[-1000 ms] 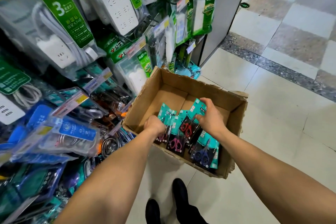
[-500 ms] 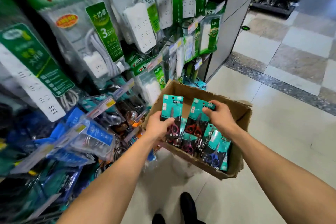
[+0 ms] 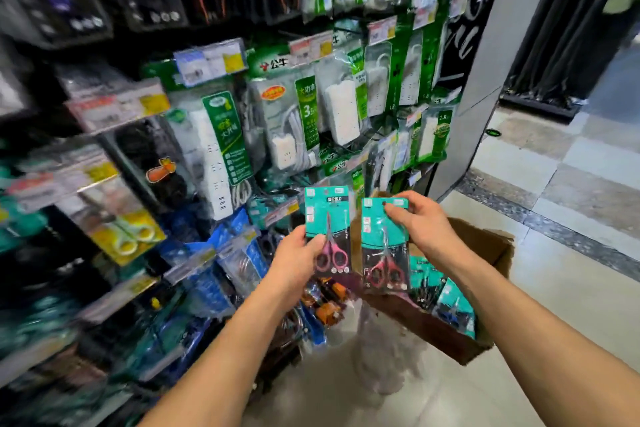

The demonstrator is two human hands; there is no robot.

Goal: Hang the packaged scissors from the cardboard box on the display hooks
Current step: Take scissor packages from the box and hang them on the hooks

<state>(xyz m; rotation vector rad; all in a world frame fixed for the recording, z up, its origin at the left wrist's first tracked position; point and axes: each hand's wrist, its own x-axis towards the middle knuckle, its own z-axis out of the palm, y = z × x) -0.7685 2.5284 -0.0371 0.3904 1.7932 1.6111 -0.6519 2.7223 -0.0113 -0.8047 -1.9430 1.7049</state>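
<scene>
At centre frame, the left hand [image 3: 298, 255] pinches a teal carded pack of pink-handled scissors [image 3: 328, 230] low down; the right hand [image 3: 420, 224] grips a red-handled pack [image 3: 384, 243] near its top, above the brown cardboard box [image 3: 485, 288]. These cards look light and stiff, best held near the hang hole.

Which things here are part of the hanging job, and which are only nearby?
Job: pink scissors pack in left hand; red scissors pack in right hand; cardboard box.
Nearby: power strip packs; price tags; floor.
</scene>
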